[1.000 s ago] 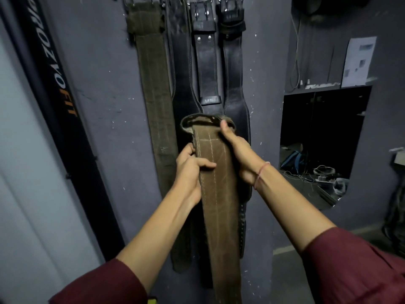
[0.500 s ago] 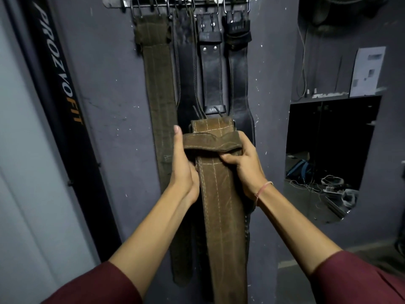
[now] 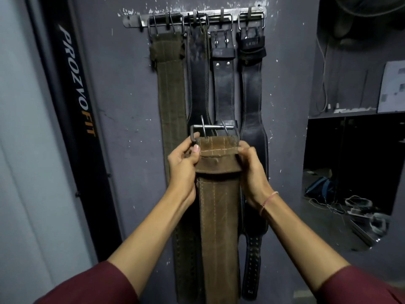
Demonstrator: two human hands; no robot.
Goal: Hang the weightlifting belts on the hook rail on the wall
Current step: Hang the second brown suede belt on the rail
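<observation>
A brown suede weightlifting belt (image 3: 217,227) hangs down in front of me, its steel buckle (image 3: 213,128) pointing up with two prongs. My left hand (image 3: 183,160) grips the belt's top left corner by the buckle. My right hand (image 3: 252,167) grips the top right edge. High on the wall is a metal hook rail (image 3: 192,18). From it hang an olive belt (image 3: 171,88) and three black leather belts (image 3: 224,84). The held buckle is well below the rail, in front of the black belts.
A black upright post with "PROZVOFIT" lettering (image 3: 76,84) stands left of the belts. To the right a dark wall opening (image 3: 350,172) shows cables and gear on the floor. A sheet of paper (image 3: 392,86) leans on a ledge above it.
The belt end has been unfolded and raised, so the steel buckle now shows above my hands. Both hands moved up to the top corners. My view tilted upward, revealing the whole hook rail.
</observation>
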